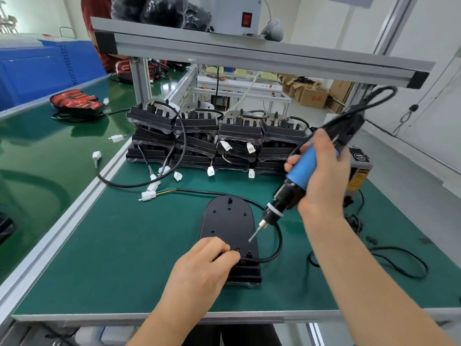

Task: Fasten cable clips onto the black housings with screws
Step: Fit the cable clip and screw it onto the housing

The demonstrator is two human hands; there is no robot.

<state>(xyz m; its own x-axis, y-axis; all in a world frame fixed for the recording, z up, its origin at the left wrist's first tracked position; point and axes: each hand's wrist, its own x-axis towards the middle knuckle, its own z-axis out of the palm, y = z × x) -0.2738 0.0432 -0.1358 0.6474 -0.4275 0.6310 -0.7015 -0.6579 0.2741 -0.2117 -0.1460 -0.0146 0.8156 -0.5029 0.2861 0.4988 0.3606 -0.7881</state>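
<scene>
A black oval housing (pixel 228 222) lies flat on the green mat, near the front edge. Its black cable (pixel 275 247) loops round its right side. My left hand (pixel 203 264) rests on the housing's near end, with fingertips pinching a small black cable clip (pixel 236 250) down over the cable. My right hand (pixel 323 176) grips a blue-handled electric screwdriver (pixel 296 174), tilted down to the left. Its bit tip (pixel 251 239) hovers just above the housing, a little right of the clip.
Stacks of black housings (pixel 217 138) with cables and white connectors stand at the back of the mat. A yellow-labelled box (pixel 359 168) sits at the right. Loose black cord (pixel 399 260) lies on the mat's right. An aluminium shelf (pixel 249 53) crosses overhead. A green conveyor (pixel 37 146) runs on the left.
</scene>
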